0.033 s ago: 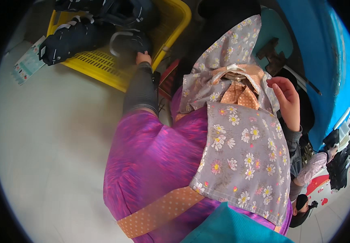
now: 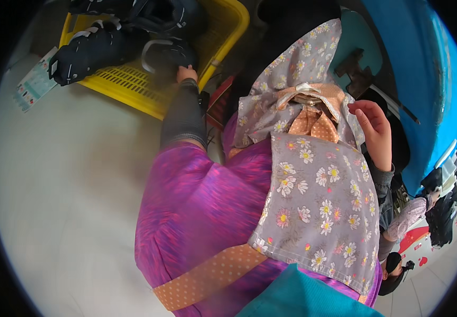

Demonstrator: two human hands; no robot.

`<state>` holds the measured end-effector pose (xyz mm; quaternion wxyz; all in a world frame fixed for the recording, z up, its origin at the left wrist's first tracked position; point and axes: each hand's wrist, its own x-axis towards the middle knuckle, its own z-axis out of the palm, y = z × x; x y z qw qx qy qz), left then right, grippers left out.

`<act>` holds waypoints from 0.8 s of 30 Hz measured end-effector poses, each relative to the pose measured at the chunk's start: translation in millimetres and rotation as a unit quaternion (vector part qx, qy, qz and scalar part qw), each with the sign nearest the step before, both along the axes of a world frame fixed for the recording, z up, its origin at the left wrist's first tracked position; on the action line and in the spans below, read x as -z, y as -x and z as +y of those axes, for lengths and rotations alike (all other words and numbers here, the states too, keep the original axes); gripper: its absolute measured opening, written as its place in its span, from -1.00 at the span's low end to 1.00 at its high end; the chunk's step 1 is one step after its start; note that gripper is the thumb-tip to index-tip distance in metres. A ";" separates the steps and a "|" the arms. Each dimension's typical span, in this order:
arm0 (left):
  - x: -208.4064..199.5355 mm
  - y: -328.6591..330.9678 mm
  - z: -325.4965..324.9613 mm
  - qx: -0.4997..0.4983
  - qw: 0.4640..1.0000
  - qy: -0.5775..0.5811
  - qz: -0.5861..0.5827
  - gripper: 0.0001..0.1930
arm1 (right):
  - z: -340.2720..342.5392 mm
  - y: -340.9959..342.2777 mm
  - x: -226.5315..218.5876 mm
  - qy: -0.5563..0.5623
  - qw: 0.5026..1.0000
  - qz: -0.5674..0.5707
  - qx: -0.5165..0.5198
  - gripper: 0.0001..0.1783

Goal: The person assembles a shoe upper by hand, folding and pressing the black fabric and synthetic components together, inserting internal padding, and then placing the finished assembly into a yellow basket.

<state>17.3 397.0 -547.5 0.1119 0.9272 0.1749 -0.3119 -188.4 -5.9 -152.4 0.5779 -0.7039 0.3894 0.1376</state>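
My left hand [image 2: 187, 74] reaches into a yellow plastic basket [image 2: 154, 108], near its right side. Its fingers are curled against a dark bundle of fabric [image 2: 178, 53] with a pale curved band on it; their tips are hidden. More black bundled pieces [image 2: 88, 55] with small white tags lie in the basket, one hanging over its left edge. My right hand [image 2: 376, 129] hovers beside my grey flowered apron [image 2: 318, 201], close to its orange dotted bow [image 2: 313, 119]. Its fingers are loosely bent, the thumb apart, and nothing shows in them.
A large blue surface [image 2: 424, 95] curves along the right, with a dark metal part [image 2: 358, 71] beside it. A printed sheet [image 2: 35, 84] lies left of the basket. At the lower right another person's sleeve [image 2: 408, 216] shows near black cloth pieces [image 2: 442, 222].
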 end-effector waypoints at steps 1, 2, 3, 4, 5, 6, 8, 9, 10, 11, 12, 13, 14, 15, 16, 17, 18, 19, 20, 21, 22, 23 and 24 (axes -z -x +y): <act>-1.2 -3.5 -4.7 0.003 1.000 -0.013 0.006 -0.56 | 1.3 -0.8 -1.2 -0.001 1.000 -0.001 0.001 -0.82; -2.1 -4.2 -10.8 0.007 1.000 -0.024 0.013 -0.56 | 0.9 -1.1 -1.9 0.001 1.000 0.002 0.002 -0.82; -2.9 -1.4 -17.6 0.009 1.000 -0.020 0.016 -0.56 | -0.1 -1.1 -2.1 0.009 1.000 0.007 -0.011 -0.82; -1.1 -2.5 -14.3 0.015 0.999 -0.045 0.012 -0.55 | 0.2 -4.1 -2.0 0.011 1.000 0.006 -0.025 -0.82; 1.6 -2.7 -11.8 0.022 0.997 -0.068 0.009 -0.54 | 0.6 -6.2 -2.7 0.011 1.000 0.004 -0.025 -0.82; 4.6 -1.7 -8.0 0.022 0.997 -0.067 0.007 -0.54 | 0.9 -7.8 -3.5 0.010 1.000 0.006 -0.025 -0.82; 17.9 5.2 -7.7 0.016 0.999 -0.031 0.011 -0.50 | -3.2 -9.4 -4.9 0.019 0.999 0.013 -0.024 -0.82; 27.0 4.4 -5.5 0.013 0.999 -0.019 0.041 -0.43 | -3.5 -10.0 -3.1 0.020 1.000 0.003 -0.019 -0.82; 35.8 3.5 4.8 0.018 0.999 -0.011 0.049 -0.42 | -3.3 -11.2 -1.7 0.016 1.000 -0.012 -0.016 -0.82; 44.4 -2.0 25.5 0.040 0.999 0.001 0.032 -0.42 | -5.2 -12.5 -1.0 0.013 1.000 -0.017 -0.022 -0.82; 44.4 -16.4 59.8 0.069 0.998 0.000 -0.006 -0.41 | -4.7 -15.1 -1.0 -0.007 0.999 -0.037 -0.026 -0.82; 38.5 -32.3 90.5 0.099 0.994 0.000 -0.047 -0.40 | -5.0 -15.6 -2.2 -0.024 0.998 -0.055 -0.021 -0.82; 40.2 -26.7 92.7 0.130 0.989 0.016 -0.065 -0.39 | -5.0 -13.8 -1.0 -0.020 0.998 -0.049 -0.014 -0.82; 39.3 -25.8 94.8 0.117 0.991 0.037 -0.058 -0.39 | -5.0 -13.1 0.0 -0.018 0.999 -0.048 -0.012 -0.82; 46.3 -12.9 64.6 0.108 0.990 0.081 -0.034 -0.39 | -6.0 -8.9 0.9 0.005 1.000 -0.024 -0.010 -0.82; 45.2 -5.2 31.5 0.074 0.993 0.094 0.021 -0.37 | -6.6 -4.8 2.4 0.026 1.000 -0.002 -0.007 -0.82; 38.7 -3.7 11.1 0.040 0.992 0.094 0.067 -0.36 | -6.5 -2.7 2.9 0.034 0.999 0.006 -0.003 -0.82; 30.4 -5.9 9.9 0.022 0.995 0.087 0.037 -0.33 | -5.1 -4.0 3.5 0.031 0.999 0.004 -0.008 -0.82; 23.5 -14.3 27.6 0.021 0.997 0.074 0.025 -0.33 | -3.6 -6.5 2.2 0.020 1.000 -0.007 -0.013 -0.82; 17.7 -22.6 42.7 0.024 0.997 0.068 -0.024 -0.32 | -2.3 -10.3 0.6 0.010 1.000 -0.018 -0.014 -0.82; 15.5 -28.6 51.4 0.031 0.995 0.067 -0.069 -0.32 | -0.3 -12.4 -0.2 0.007 0.999 -0.026 -0.030 -0.83; 22.4 -23.3 21.0 -0.005 0.996 0.089 -0.013 -0.32 | -1.9 -8.6 0.2 0.032 0.999 -0.013 -0.035 -0.83; 25.4 -12.9 -5.0 -0.038 0.992 0.110 0.046 -0.33 | -2.8 -3.4 1.5 0.055 0.998 0.003 -0.021 -0.83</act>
